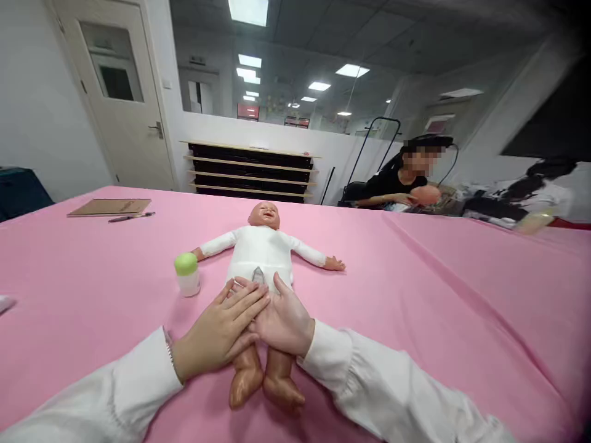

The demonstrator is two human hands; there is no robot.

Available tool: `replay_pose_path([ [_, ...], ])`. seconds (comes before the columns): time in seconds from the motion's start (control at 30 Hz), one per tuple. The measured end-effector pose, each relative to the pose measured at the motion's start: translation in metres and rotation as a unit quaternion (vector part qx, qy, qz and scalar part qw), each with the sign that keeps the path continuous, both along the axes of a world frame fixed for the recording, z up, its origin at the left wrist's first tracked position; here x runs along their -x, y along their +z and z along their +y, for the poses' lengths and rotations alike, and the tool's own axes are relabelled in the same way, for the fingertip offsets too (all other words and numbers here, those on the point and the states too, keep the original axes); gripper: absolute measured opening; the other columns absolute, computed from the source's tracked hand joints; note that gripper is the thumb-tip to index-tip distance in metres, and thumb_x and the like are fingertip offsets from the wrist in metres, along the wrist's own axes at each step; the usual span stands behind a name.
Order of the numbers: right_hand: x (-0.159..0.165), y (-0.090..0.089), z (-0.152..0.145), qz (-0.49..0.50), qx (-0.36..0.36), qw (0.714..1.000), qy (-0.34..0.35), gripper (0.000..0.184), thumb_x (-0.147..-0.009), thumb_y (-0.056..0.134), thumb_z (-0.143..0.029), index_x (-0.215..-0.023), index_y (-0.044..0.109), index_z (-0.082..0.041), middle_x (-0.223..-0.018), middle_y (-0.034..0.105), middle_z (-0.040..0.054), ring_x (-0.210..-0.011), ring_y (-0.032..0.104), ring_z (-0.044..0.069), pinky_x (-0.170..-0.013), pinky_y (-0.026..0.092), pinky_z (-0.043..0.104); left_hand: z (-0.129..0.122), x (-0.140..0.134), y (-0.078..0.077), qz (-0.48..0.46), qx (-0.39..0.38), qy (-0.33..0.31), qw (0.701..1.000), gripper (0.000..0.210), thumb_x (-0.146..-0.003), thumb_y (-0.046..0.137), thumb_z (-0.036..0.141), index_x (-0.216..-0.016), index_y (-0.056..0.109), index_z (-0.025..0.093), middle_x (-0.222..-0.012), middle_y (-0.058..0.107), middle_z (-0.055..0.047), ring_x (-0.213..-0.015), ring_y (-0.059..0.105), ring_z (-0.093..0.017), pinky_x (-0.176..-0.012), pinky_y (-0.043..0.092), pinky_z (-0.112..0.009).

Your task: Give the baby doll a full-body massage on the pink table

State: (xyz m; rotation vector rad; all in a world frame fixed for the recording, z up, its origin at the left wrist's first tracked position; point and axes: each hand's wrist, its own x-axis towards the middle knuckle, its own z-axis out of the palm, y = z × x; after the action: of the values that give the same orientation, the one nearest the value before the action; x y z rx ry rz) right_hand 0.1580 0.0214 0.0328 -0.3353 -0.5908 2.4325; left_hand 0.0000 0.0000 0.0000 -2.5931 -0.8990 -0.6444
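A baby doll point(261, 249) in a white top lies face up on the pink-covered table, head away from me and feet toward me. Over its lower body, my right hand point(282, 317) is turned palm up with the fingers stretched out. My left hand point(221, 326) lies flat across the right hand's fingers and palm, its own fingers straight. Neither hand grips anything. Both hide the doll's hips and upper legs. Left of the doll, by its hand, stands a small bottle point(188, 280) with a light green lid.
A brown notebook point(109, 207) and a pen point(132, 217) lie at the far left of the pink tablecloth point(415, 295). A white object point(6, 304) shows at the left edge. Beyond the table at right, a person point(401, 178) holds a doll's head; another person point(540, 191) is partly visible.
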Motion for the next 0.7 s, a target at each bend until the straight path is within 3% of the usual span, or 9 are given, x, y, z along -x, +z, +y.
replay_pose_path([
  [0.2,-0.0019,-0.0044,-0.0018,0.008,0.014,0.999,0.031,0.061,-0.089,0.015,-0.055,-0.114,0.05,-0.012,-0.105,0.061,0.0081,-0.105,0.054,0.015,-0.098,0.033,0.033,-0.0026,-0.0037,-0.0014,-0.024,0.043,-0.003,0.999,0.05,-0.09,0.036,0.027,-0.139,0.029,0.018,-0.139,0.039,-0.007,-0.131,0.031,-0.022,-0.107,0.025,-0.047],
  [0.53,0.0014,-0.0023,-0.0023,-0.038,0.074,0.997,-0.001,0.056,-0.092,0.016,-0.05,-0.107,0.053,-0.011,-0.094,0.062,0.0058,-0.088,0.058,0.011,-0.081,0.041,0.024,-0.0047,-0.0051,0.0012,-0.037,0.07,-0.001,0.997,0.046,-0.089,0.038,0.024,-0.135,0.036,0.019,-0.138,0.041,-0.007,-0.127,0.037,-0.02,-0.105,0.028,-0.045],
  [0.7,0.0014,-0.0066,-0.0008,-0.036,0.081,0.996,-0.012,0.048,-0.092,0.022,-0.044,-0.111,0.051,-0.01,-0.094,0.062,0.0056,-0.087,0.058,0.011,-0.081,0.041,0.024,-0.0043,-0.0056,0.0008,-0.041,0.055,-0.004,0.998,0.044,-0.088,0.039,0.023,-0.132,0.039,0.019,-0.136,0.045,-0.006,-0.125,0.039,-0.02,-0.104,0.027,-0.045],
])
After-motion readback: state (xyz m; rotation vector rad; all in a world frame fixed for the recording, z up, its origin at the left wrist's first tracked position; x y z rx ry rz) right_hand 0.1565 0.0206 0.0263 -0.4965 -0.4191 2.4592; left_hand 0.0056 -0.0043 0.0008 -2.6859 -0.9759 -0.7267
